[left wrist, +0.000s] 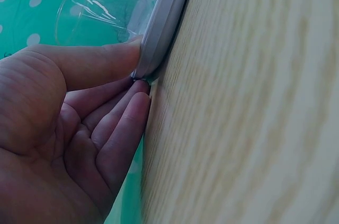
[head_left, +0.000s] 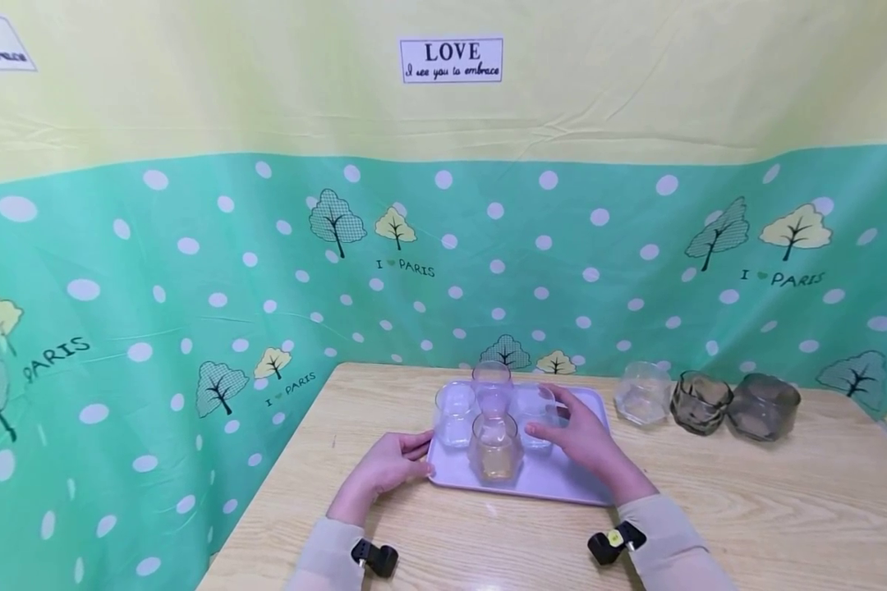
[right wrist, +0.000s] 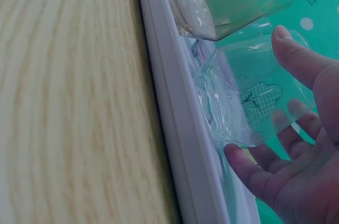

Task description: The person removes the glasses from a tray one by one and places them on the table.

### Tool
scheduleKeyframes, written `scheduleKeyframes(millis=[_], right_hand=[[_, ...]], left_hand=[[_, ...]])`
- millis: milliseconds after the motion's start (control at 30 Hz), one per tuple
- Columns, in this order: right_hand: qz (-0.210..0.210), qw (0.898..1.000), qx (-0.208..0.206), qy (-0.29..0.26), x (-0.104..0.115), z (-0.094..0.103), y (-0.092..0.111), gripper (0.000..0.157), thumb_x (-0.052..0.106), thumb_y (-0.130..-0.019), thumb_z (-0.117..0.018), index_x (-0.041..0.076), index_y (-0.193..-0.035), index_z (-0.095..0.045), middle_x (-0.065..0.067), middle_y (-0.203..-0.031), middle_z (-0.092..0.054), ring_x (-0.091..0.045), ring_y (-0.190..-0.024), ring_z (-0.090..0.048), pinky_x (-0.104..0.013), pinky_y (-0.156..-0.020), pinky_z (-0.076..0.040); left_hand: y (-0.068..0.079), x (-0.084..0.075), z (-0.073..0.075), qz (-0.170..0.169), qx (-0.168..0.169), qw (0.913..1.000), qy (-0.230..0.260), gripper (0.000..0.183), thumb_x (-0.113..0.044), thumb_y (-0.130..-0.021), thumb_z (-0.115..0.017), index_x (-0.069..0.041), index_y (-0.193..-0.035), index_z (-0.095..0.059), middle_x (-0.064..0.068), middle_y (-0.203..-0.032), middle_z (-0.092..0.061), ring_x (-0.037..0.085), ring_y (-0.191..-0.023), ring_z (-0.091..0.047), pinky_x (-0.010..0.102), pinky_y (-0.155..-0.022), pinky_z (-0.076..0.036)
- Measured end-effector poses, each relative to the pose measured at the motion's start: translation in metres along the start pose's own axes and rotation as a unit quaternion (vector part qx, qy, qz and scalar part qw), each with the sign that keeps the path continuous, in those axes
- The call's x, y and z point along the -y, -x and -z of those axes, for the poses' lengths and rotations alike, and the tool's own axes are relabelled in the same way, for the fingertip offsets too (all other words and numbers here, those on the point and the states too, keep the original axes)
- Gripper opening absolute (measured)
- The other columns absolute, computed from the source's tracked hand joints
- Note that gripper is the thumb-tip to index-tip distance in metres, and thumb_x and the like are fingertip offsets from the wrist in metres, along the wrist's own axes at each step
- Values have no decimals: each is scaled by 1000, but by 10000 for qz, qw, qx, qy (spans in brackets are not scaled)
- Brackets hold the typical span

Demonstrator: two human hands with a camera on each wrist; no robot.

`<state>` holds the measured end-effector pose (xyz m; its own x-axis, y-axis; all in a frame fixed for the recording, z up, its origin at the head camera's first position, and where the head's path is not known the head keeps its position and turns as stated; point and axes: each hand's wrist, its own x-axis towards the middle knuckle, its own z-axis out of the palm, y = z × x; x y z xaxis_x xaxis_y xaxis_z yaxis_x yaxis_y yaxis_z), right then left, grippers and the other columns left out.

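Note:
A pale lilac tray lies on the wooden table. On its left corner rests my left hand, thumb on the rim and fingertips at the underside, pinching the edge in the left wrist view. My right hand is around a clear faceted glass standing on the tray's right part, thumb on one side and fingers on the other. Beside it stand an amber-tinted glass at the front, a pinkish glass at the back and another clear glass on the left.
Right of the tray, a clear glass and two dark smoky glasses, one ridged and one wider, stand in a row. A green and yellow curtain hangs behind the table.

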<state>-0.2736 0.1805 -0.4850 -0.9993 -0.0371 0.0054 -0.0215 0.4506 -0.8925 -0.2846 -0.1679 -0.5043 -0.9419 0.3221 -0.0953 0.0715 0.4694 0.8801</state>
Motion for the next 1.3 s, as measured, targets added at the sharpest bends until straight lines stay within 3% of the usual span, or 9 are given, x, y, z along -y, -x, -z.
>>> scheduleKeyframes(millis=[333, 867, 1300], right_hand=[[12, 9999, -54, -119, -2, 1, -1, 91, 33, -93, -86, 14, -166, -36, -20, -167, -40, -47, -150, -40, -63, -118, -42], [23, 9999, -151, 22, -2, 3, -1, 85, 33, -92, -86, 9, -162, -44, -24, -166, -41, -48, -147, -44, -61, -118, -43], [-42, 9966, -737, -366, -1, 8, -1, 94, 42, -86, -90, 10, -162, -44, -21, -165, -43, -48, -145, -46, -59, -119, -42]], left_hand=[[1, -2, 0, -60, -7, 10000, 69, 62, 0, -85, -84, 6, -143, -62, 19, -143, -65, 35, -136, -60, 50, -116, -45], [1, -1, 0, -114, 7, 9999, 46, 63, 1, -85, -83, 8, -143, -62, 20, -141, -66, 36, -136, -60, 50, -116, -46], [4, -4, 0, -1, -81, 9999, -83, 63, -2, -85, -85, 4, -144, -63, 17, -140, -68, 36, -137, -59, 53, -118, -42]])
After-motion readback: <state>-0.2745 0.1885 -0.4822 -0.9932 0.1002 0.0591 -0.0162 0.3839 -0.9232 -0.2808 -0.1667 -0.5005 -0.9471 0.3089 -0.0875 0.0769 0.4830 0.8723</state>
